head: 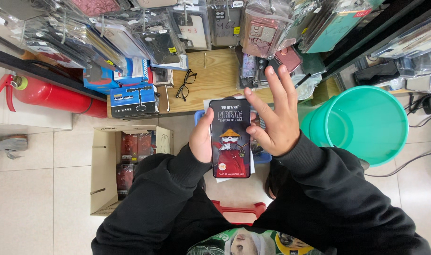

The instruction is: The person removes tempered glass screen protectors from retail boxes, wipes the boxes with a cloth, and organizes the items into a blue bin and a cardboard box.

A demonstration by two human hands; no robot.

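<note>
Your left hand (201,139) grips the flat black package (231,138) by its long left edge, upright above your lap; it looks light, stiff, slick and likely fragile, so pinch its edges. Your right hand (272,120) is spread open, thumb touching its right edge

Bare hands, black long sleeves

Both the left hand (201,139) and the right hand (274,118) are bare, with no ring, watch or glove on the fingers (284,82). Back from the fingers, each wrist disappears into a loose black sleeve (319,165) of soft, matte cloth that bunches in folds along the arm. Farthest from the fingertips, at the chest, the dark top carries a colourful printed graphic (246,242) in green, white and yellow.
</note>
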